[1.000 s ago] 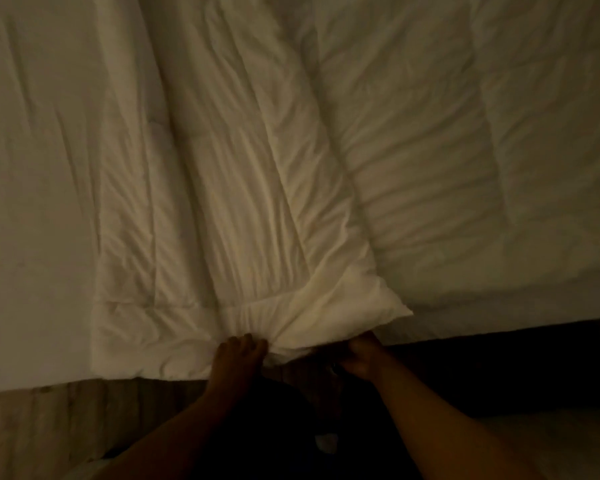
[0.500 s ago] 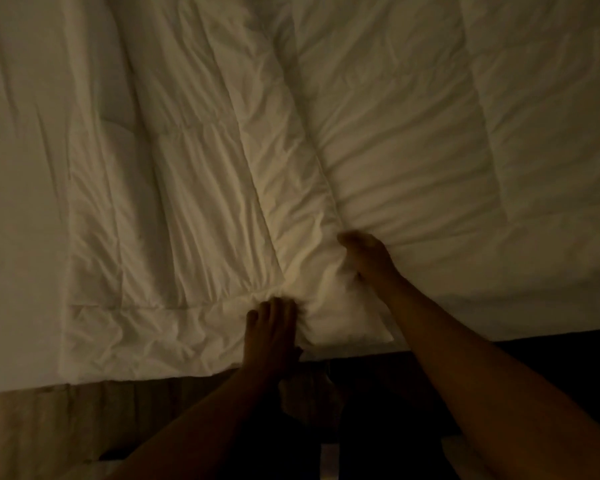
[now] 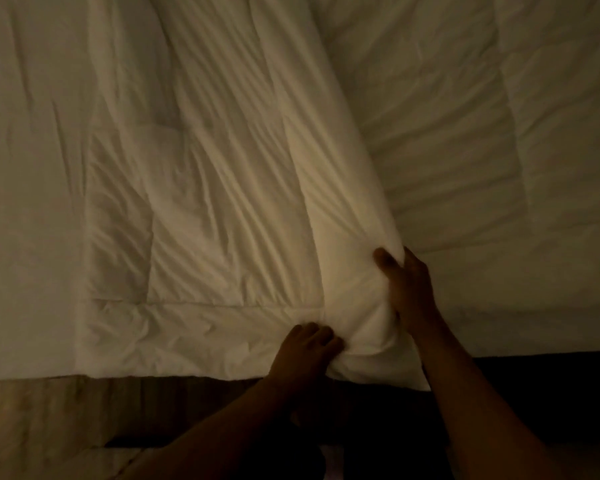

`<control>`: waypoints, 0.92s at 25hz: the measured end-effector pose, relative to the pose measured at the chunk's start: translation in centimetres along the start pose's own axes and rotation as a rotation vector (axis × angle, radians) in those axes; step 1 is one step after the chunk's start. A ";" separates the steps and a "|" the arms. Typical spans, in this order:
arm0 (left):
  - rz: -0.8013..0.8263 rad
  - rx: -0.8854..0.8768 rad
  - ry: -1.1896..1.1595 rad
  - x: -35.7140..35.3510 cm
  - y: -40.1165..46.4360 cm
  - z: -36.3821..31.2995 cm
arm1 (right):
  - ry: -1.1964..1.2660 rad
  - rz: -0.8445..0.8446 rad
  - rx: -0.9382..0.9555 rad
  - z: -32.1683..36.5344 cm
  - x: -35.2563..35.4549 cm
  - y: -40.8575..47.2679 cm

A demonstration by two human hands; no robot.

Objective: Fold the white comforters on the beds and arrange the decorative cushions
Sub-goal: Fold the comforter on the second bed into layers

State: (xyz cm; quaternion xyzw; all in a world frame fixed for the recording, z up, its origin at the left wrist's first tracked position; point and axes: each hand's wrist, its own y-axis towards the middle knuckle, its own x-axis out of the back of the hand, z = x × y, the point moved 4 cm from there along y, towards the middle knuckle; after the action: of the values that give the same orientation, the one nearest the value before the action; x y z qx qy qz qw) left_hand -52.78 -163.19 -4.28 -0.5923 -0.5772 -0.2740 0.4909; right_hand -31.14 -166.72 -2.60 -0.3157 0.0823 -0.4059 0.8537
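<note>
1. Change since the frames before: both hands have gone from the comforter's near hem up onto its folded ridge; the right hand sat farther up the fold half a second ago and is now lower, close to the corner.
2. Head view, sole view, dim light. White comforter (image 3: 229,209): spread across the bed, filling most of the frame, quilted in stitched panels, heavily creased. A thick fold runs from top centre down to a bulging corner at the near edge.
3. Second layer of white bedding (image 3: 499,150): lies right of the fold, flatter, partly in shadow.
4. Containers: none identifiable.
5. Left hand (image 3: 305,355): knuckles up, fingers curled and bunching the comforter's hem just left of the corner; forearm rises from bottom centre.
6. Right hand (image 3: 407,289): clasps the right side of the fold, thumb on top, fingers tucked beneath the fabric; forearm enters from bottom right.
7. Wooden floor (image 3: 42,420): visible lower left, below the bed edge.
</note>
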 end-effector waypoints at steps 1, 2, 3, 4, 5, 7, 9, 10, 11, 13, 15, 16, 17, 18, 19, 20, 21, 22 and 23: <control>0.034 0.015 0.004 -0.7 0.3 -0.5 | -0.041 -0.034 -0.006 -0.5 0.6 0.5; 0.089 0.046 0.012 -1.3 0.6 -0.6 | -0.121 -0.057 -0.013 -1.1 0.9 1.3; 0.142 0.084 0.026 -1.8 0.7 -0.4 | -0.225 -0.074 -0.018 -1.6 0.8 2.3; 0.165 0.118 0.030 -2.0 0.5 0.0 | -0.334 -0.089 -0.028 -2.1 0.5 3.2; 0.156 0.134 0.007 -2.1 0.1 0.6 | -0.428 -0.123 -0.030 -2.4 -0.1 3.9; 0.044 0.108 -0.073 -1.6 -1.3 1.4 | -0.585 -0.284 0.015 -2.1 -1.3 3.8; -0.136 0.202 -0.109 0.2 -3.7 3.8 | -0.781 -0.473 0.138 -1.0 -3.5 2.4; -0.221 0.323 -0.094 1.1 -5.2 6.0 | -0.869 -0.508 0.226 -0.5 -5.1 1.7; -0.293 0.481 -0.059 2.1 -6.8 8.7 | -0.939 -0.481 0.317 -0.3 -7.2 1.0; -0.352 0.871 0.003 3.6 -11.1 15.0 | -1.028 -0.272 0.461 -1.2 -12.5 -0.4; -0.305 1.263 -0.045 4.7 -15.7 20.8 | -1.106 -0.016 0.530 -3.0 -17.8 -1.8; -0.292 1.431 -0.109 5.2 -17.6 23.4 | -1.150 0.071 0.531 -3.6 -19.9 -2.2; -0.302 1.581 -0.177 5.8 -19.7 25.6 | -1.183 0.124 0.509 -4.0 -22.0 -2.6; -0.316 1.716 -0.256 6.2 -21.5 27.7 | -1.197 0.145 0.485 -4.1 -23.9 -2.8; -0.324 1.821 -0.352 6.1 -23.0 29.6 | -1.202 0.154 0.480 -4.0 -25.6 -3.1; -0.318 1.875 -0.464 5.7 -24.3 31.1 | -1.209 0.166 0.508 -3.9 -27.2 -3.5; -0.304 1.850 -0.576 5.3 -25.0 32.3 | -1.225 0.189 0.561 -3.9 -28.9 -4.0; -0.294 1.769 -0.678 5.0 -25.4 33.0 | -1.253 0.225 0.620 -4.0 -30.6 -4.6; -0.283 1.689 -0.735 5.0 -25.8 33.2 | -1.286 0.266 0.663 -4.2 -32.0 -5.2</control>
State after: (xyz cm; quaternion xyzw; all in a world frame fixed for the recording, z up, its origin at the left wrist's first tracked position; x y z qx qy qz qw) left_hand -84.44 -135.16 -5.16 -0.0126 -0.7712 0.3840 0.5076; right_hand -57.16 -147.37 -6.45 -0.2042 -0.5240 -0.0371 0.8260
